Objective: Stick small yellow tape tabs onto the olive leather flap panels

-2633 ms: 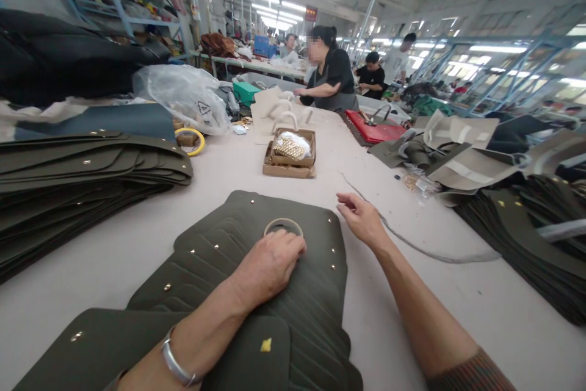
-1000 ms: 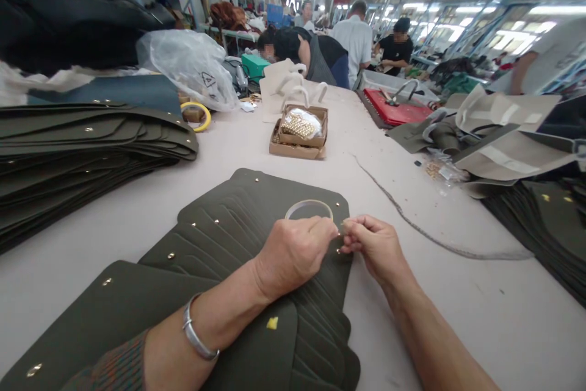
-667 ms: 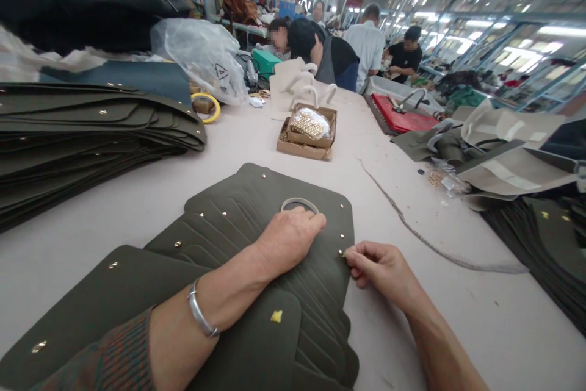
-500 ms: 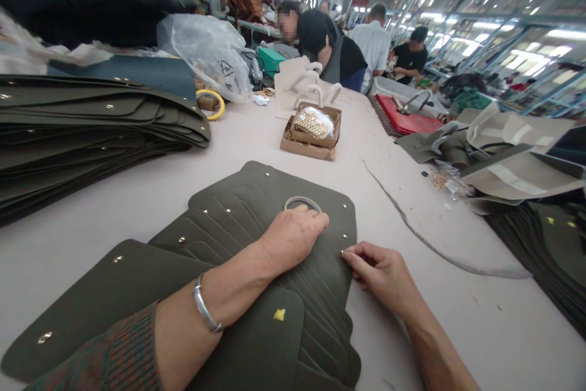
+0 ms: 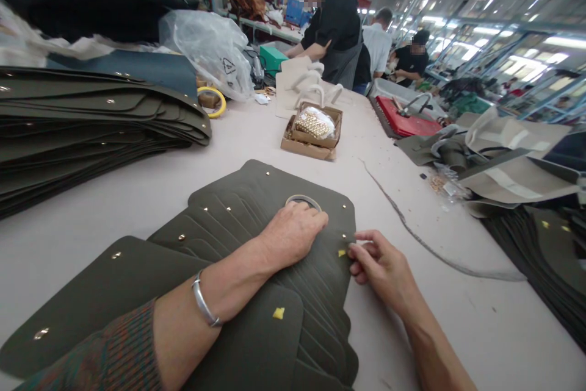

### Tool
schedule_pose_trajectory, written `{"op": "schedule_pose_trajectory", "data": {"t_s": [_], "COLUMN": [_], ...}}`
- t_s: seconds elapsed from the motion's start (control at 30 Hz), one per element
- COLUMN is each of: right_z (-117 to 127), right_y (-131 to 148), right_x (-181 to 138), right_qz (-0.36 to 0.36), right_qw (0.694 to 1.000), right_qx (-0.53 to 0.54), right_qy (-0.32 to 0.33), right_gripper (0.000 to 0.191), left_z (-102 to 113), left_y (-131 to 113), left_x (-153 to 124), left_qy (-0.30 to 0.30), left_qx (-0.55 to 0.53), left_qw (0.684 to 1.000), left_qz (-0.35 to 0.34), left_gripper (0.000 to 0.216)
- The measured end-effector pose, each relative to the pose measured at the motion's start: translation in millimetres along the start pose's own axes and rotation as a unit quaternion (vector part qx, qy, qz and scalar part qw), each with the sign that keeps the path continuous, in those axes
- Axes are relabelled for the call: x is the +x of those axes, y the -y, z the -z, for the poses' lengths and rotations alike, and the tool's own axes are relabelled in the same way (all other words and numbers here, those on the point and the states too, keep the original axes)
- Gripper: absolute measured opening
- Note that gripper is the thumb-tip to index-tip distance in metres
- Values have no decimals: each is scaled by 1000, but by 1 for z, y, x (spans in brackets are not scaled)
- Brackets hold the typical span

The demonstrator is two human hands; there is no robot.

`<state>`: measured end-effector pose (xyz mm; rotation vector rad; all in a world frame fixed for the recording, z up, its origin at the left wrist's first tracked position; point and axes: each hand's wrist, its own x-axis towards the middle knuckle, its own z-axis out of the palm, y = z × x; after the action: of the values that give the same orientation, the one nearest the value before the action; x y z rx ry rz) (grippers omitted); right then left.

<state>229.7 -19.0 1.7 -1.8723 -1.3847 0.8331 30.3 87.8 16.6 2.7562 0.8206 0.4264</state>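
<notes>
A stack of dark olive quilted panels [image 5: 256, 208] with brass studs lies fanned out on the pale table in front of me. My left hand [image 5: 293, 233] rests on the top panel, its fingers curled over a clear tape ring [image 5: 303, 200]. My right hand [image 5: 382, 266] sits at the panel's right edge with its fingers curled and thumb and forefinger close together. It lies beside a small yellow patch [image 5: 341, 252]; what it pinches is hidden. A second yellow patch [image 5: 278, 313] sits on the nearer flap.
A tall pile of olive panels [image 5: 91, 129] fills the left. A cardboard box of gold hardware [image 5: 312, 130] stands mid-table, with a plastic bag [image 5: 208, 49] and yellow tape roll [image 5: 211, 101] behind it. A cord [image 5: 412, 235], red tray [image 5: 405, 124] and more leather lie right. A person in black [image 5: 332, 31] stands at the far end.
A small yellow patch now shows where my right fingertips were pressing a stud. My right hand has drawn back a little. The person in black has straightened up.
</notes>
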Motion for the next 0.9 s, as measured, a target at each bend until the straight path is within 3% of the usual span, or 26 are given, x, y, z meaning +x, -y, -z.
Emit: {"op": "schedule_pose_trajectory", "data": {"t_s": [0.13,0.23,0.5,0.67,0.77,0.83,0.9], "right_z": [6,1,-8,3,9,12,12], "right_y": [0,2,3,17,23,23,20], "right_x": [-6,-7,-2,-7,-9,-9,-7], "right_qz": [176,225,157,33,15,27,49], "right_qw": [972,951,969,983,974,973,985], "right_qx": [-157,-211,-192,-136,-119,-105,-76], "right_qy": [11,19,-15,117,194,203,145], "right_gripper": [18,21,19,23,25,23,21], "left_z": [0,0,6,8,7,6,6], "left_y": [2,3,3,4,6,7,6], "left_x": [2,5,5,3,3,3,2], "left_qy": [1,13,-14,-23,-22,-26,-29], "left_qx": [-7,-8,-4,-20,-34,-45,-66], "left_qw": [1000,1000,999,998,998,996,994], "left_qz": [-11,-17,-50,-47,-57,-69,-81], "left_gripper": [15,15,13,15,15,16,19]}}
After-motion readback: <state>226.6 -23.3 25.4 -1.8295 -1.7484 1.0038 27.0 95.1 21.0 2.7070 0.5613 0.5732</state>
